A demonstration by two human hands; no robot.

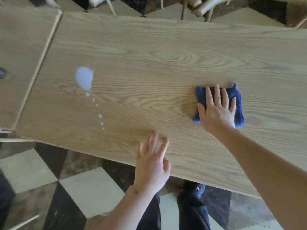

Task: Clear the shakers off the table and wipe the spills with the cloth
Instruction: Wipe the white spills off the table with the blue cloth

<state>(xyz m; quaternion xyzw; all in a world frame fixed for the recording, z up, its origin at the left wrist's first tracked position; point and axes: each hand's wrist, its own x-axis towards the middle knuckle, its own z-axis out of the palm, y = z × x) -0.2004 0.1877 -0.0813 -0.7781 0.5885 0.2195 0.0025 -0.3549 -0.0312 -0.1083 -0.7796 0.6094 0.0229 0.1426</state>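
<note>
A folded blue cloth (237,103) lies on the light wooden table (149,63), right of centre. My right hand (217,112) presses flat on it with fingers spread. My left hand (152,163) hovers over the table's near edge, fingers apart, holding nothing. A pale whitish spill (84,80) sits on the left part of the table, with a trail of small drops (99,113) running toward the near edge. No shakers are visible on this table.
A second wooden table (18,55) abuts at the left, with a dark object (2,73) at its edge. Wooden chairs (199,9) stand beyond the far side. Checkered floor tiles (79,193) and my dark trousers (191,211) are below.
</note>
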